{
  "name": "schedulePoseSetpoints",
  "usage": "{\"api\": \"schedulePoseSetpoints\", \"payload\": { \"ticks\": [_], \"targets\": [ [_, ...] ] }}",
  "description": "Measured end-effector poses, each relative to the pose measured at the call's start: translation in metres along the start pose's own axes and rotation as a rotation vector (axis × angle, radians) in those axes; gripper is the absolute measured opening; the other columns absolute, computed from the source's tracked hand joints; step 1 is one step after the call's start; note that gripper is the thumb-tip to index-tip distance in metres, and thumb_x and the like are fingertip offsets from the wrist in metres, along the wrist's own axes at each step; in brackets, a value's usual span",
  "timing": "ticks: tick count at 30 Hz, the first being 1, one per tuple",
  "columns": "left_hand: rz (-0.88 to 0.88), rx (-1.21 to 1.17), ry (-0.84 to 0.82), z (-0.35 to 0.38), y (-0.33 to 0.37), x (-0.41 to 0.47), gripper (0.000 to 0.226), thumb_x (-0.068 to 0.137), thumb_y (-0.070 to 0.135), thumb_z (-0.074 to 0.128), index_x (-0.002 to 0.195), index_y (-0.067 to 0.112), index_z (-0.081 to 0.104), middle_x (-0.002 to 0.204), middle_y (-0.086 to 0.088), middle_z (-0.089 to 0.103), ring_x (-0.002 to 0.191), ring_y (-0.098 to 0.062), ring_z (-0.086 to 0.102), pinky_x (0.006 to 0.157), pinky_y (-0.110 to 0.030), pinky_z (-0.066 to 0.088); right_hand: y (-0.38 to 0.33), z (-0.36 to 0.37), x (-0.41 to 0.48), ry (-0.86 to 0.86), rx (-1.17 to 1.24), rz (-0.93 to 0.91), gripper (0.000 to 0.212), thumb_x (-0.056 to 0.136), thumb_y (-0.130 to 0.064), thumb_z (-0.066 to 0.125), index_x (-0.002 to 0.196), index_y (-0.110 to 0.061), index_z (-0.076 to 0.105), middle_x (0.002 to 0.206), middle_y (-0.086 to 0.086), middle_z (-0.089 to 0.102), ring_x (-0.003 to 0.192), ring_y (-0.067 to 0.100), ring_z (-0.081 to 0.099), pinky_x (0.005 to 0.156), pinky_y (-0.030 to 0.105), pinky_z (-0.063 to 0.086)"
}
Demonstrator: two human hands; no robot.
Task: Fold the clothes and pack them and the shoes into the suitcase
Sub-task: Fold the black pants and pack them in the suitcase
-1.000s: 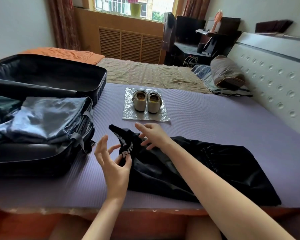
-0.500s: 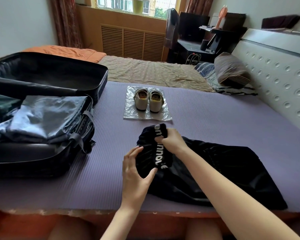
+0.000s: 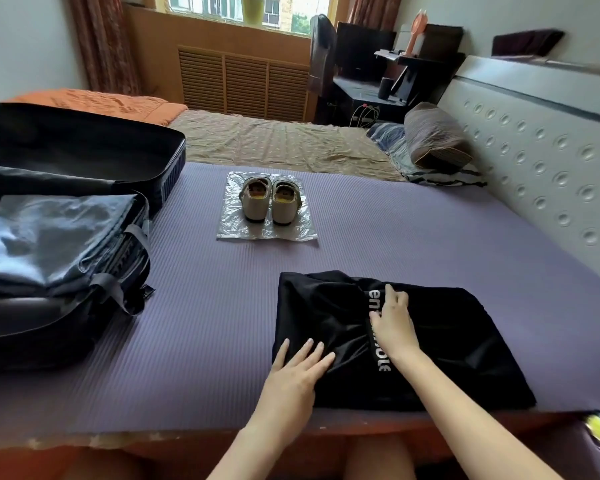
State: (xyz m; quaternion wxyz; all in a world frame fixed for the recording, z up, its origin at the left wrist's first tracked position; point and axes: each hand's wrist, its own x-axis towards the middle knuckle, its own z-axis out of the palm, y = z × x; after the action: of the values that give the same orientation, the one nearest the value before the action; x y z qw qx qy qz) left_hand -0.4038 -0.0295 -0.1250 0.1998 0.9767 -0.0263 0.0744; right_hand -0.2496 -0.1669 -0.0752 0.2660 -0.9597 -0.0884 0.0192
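- Your left hand lies flat, fingers straight, on the black garment.
- Your right hand covers its lettered waistband; pinching or pressing, cannot tell.

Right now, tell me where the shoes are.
In the head view, the shoes stand side by side on a clear plastic sheet on the purple mat, right of the open suitcase and beyond the black garment.

Suitcase partly beyond left edge
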Motion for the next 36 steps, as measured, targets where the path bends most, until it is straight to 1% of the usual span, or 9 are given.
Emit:
{"api": "schedulePoseSetpoints", "payload": {
  "ticks": [4,7,9,14,18,22,24,27,36],
  "targets": [
    [-0.002,-0.023,-0.119,-0.010,-0.006,0.000,0.057,0.096,0.031,0.034,0.149,0.034,0.014,0.155,0.015,0.005,0.140,0.002,-0.011,0.113,-0.030,-0.020,-0.007,-0.003,0.002,0.157,-0.133,-0.258,0.061,0.093,-0.010,0.052,0.147,-0.006,0.025,0.148,0.014,0.025,0.134,0.027,0.026,0.111,0.033,0.026],
    [-0.068,-0.037,-0.186,-0.013,-0.001,0.006,0.069,0.088,0.067,0.021,0.149,0.038,0.010,0.155,0.017,-0.004,0.139,0.000,-0.021,0.115,-0.034,-0.018,-0.009,-0.003,0.005,0.094,-0.339,-0.354,0.056,0.096,-0.030,0.049,0.147,-0.018,0.030,0.156,0.005,0.019,0.142,0.025,0.014,0.116,0.038,0.012],
    [-0.104,-0.043,-0.206,-0.013,0.003,0.010,0.079,0.077,0.072,-0.001,0.148,0.039,0.009,0.156,0.016,-0.005,0.139,-0.001,-0.023,0.114,-0.034,-0.019,-0.006,0.003,0.010,-0.026,-0.346,-0.318,0.057,0.098,-0.040,0.043,0.149,-0.021,0.025,0.157,0.001,0.019,0.144,0.021,0.011,0.116,0.037,0.007],
    [-0.108,-0.013,-0.244,-0.010,0.007,0.013,0.073,0.079,0.067,-0.008,0.146,0.044,0.008,0.157,0.011,-0.006,0.140,-0.005,-0.022,0.113,-0.036,-0.019,-0.005,0.008,0.037,-0.086,-0.269,-0.223,0.053,0.096,-0.045,0.044,0.142,-0.019,0.040,0.137,0.007,0.049,0.131,0.025,0.030,0.110,0.037,0.014],
    [-0.194,-0.086,-0.122,-0.019,0.003,0.023,0.048,0.098,0.052,0.014,0.145,0.042,0.020,0.157,0.012,0.003,0.142,-0.005,-0.015,0.115,-0.032,-0.012,-0.010,0.008,0.058,-0.029,-0.132,-0.167,0.030,0.090,-0.040,0.058,0.114,-0.023,0.065,0.114,0.007,0.061,0.122,0.026,0.037,0.102,0.033,0.020],
    [-0.210,0.091,-0.120,-0.007,-0.007,0.033,0.062,0.091,0.062,0.001,0.148,0.039,0.006,0.157,0.007,-0.010,0.136,-0.011,-0.028,0.112,-0.042,-0.016,-0.007,0.013,0.063,-0.033,-0.238,-0.198,0.028,0.092,-0.034,0.057,0.117,-0.022,0.063,0.114,0.002,0.064,0.120,0.023,0.038,0.103,0.034,0.018],
    [-0.201,0.214,-0.120,0.009,-0.009,0.029,0.070,0.088,0.065,-0.009,0.148,0.036,0.012,0.158,0.000,0.004,0.143,-0.019,-0.015,0.116,-0.049,-0.005,-0.004,0.020,0.064,-0.062,-0.279,-0.208,0.031,0.093,-0.034,0.056,0.121,-0.021,0.061,0.120,0.001,0.062,0.122,0.023,0.037,0.105,0.035,0.017],
    [-0.253,0.173,-0.152,0.020,-0.012,0.024,0.062,0.096,0.060,0.008,0.139,0.030,0.041,0.145,-0.004,0.042,0.139,-0.022,0.023,0.103,-0.053,0.020,-0.016,0.022,0.066,-0.055,-0.161,-0.241,0.038,0.093,-0.044,0.052,0.123,-0.021,0.059,0.120,0.000,0.062,0.122,0.023,0.036,0.103,0.034,0.017],
    [-0.253,0.205,-0.104,0.026,-0.012,0.026,0.061,0.096,0.060,0.011,0.140,0.028,0.039,0.147,-0.006,0.040,0.139,-0.026,0.026,0.102,-0.056,0.019,-0.070,0.057,0.086,-0.258,-0.198,-0.300,0.055,0.083,-0.068,0.049,0.113,-0.025,0.065,0.115,0.000,0.063,0.120,0.025,0.037,0.098,0.037,0.024]
  ]
}}
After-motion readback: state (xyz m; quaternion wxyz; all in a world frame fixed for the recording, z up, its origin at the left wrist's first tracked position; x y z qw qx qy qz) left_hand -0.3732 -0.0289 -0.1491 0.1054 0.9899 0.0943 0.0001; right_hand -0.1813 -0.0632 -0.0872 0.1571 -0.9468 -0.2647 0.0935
